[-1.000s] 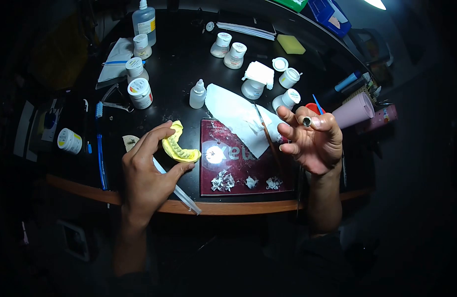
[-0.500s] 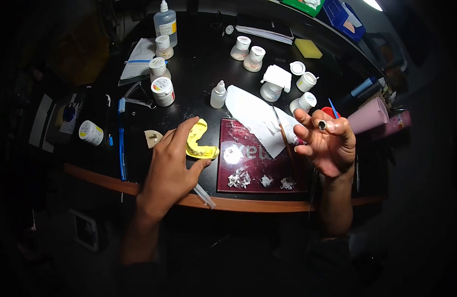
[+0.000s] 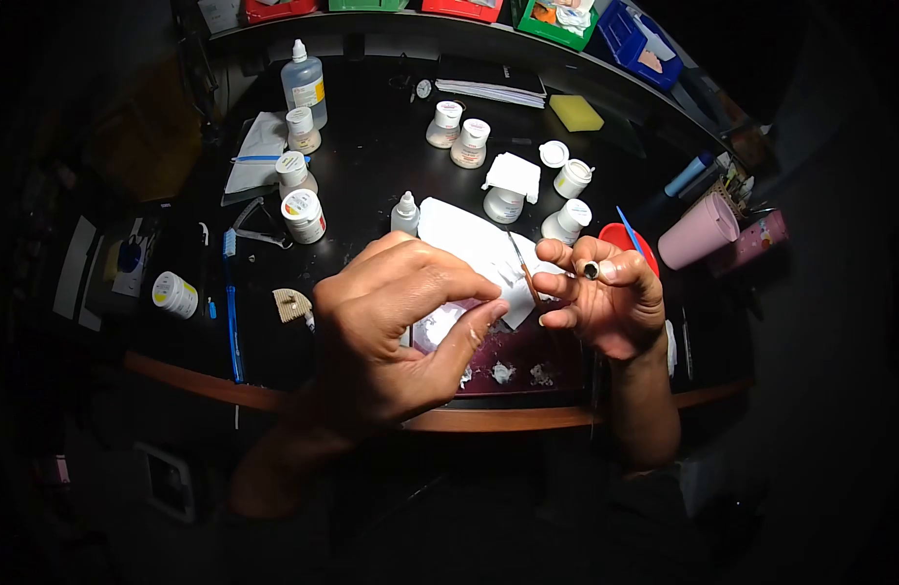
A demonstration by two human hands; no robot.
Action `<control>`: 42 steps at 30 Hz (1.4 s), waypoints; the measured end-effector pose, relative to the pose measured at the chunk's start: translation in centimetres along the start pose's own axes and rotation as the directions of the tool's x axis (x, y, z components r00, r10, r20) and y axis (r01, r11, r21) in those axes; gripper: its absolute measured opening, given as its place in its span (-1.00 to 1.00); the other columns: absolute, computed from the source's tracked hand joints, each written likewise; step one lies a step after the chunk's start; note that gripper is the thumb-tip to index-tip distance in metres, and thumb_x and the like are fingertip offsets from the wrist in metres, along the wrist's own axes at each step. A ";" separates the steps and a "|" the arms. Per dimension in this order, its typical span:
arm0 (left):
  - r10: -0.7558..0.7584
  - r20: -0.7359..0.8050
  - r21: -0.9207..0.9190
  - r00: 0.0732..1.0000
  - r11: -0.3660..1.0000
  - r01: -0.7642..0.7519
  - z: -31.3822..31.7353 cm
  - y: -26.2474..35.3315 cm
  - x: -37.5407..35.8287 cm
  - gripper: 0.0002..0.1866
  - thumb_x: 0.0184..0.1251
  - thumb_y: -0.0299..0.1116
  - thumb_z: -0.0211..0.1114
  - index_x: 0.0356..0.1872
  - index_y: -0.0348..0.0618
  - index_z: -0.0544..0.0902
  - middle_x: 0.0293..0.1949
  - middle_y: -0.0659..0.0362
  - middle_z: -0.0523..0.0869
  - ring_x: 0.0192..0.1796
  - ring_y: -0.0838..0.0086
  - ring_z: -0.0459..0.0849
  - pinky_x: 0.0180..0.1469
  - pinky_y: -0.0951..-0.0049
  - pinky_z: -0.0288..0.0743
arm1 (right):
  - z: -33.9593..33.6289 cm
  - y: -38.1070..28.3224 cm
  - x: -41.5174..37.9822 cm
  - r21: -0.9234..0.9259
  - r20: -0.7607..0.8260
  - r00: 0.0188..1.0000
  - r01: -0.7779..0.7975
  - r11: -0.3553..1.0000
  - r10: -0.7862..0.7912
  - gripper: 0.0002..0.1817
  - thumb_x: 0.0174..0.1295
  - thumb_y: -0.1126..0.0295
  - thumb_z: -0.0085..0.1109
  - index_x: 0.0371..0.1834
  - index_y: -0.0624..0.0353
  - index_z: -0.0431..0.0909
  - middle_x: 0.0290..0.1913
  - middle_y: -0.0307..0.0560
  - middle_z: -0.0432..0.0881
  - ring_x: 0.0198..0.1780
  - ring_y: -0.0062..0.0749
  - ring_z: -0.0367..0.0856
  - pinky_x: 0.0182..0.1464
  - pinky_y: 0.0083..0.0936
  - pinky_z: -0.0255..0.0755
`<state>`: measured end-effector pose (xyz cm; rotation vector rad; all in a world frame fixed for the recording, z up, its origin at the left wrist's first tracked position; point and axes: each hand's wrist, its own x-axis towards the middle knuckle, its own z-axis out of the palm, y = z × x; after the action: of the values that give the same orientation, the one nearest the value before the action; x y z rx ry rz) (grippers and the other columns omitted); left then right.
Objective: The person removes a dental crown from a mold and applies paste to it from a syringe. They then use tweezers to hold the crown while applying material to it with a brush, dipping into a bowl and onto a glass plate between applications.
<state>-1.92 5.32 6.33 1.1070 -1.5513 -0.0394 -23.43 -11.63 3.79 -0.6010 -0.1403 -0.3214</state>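
My left hand point(image 3: 401, 317) is raised over the table's front, thumb and index fingertips pressed together; anything between them is too small to make out. The yellow dental model is out of sight. My right hand point(image 3: 620, 307) is palm up and pinches a small dark, hollow cap point(image 3: 592, 270) between thumb and index finger. Between the hands, a thin brush point(image 3: 523, 266) lies across a white tissue point(image 3: 464, 229). Beneath them is a dark red plate point(image 3: 537, 346) with white crumbs, partly hidden by my left hand.
A dropper bottle point(image 3: 404, 214) stands behind my left hand. Jars point(image 3: 303, 215) are at the left, and a cloth-topped jar point(image 3: 505, 202) is behind the tissue. A red bowl point(image 3: 615, 234) and pink cup point(image 3: 698, 232) stand right. A blue toothbrush point(image 3: 232, 312) lies left.
My left hand has left its grip around the yellow model, risen and moved right, with its fingertips now together. My right hand still holds the cap. The view has shifted, showing more bins at the top.
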 end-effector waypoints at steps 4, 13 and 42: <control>0.069 -0.010 -0.020 0.998 0.997 -0.070 1.4 -0.3 1.2 -0.80 0.01 -0.59 0.60 -0.30 -0.25 0.80 -0.35 0.10 0.82 -0.32 0.39 0.78 -0.20 0.45 0.57 | 0.0 -0.1 -0.1 -0.024 -0.016 1.000 -0.006 1.000 0.005 -0.70 0.43 0.55 -0.10 0.02 0.60 0.53 0.41 0.41 0.37 0.43 0.37 0.45 0.28 0.31 0.56; -0.504 0.046 0.522 0.862 0.748 0.409 -3.6 -2.9 0.0 -0.88 0.15 -0.55 0.44 -0.28 -0.33 0.76 -0.46 0.02 0.78 -0.46 0.36 0.74 -0.32 0.37 0.60 | 0.1 -1.6 -0.5 -0.008 -0.056 0.998 0.040 0.999 -0.040 -0.69 0.42 0.52 -0.11 -0.02 0.59 0.55 0.43 0.46 0.38 0.45 0.41 0.39 0.32 0.33 0.52; -0.260 0.667 0.285 0.698 0.955 0.083 14.9 4.0 -1.1 -0.62 0.24 -0.11 0.49 -0.49 -0.29 0.74 -0.52 -0.10 0.72 -0.43 0.02 0.80 -0.38 0.15 0.67 | -0.1 -5.4 -1.6 0.106 -0.050 0.989 0.143 0.984 -0.138 -0.53 0.42 0.38 -0.03 0.25 0.58 0.43 0.32 0.39 0.55 0.43 0.23 0.49 0.38 0.23 0.51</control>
<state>-16.17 0.45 2.87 1.5374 -2.1614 -0.4701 -26.75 -15.49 6.25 -0.4764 -0.1585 -0.4603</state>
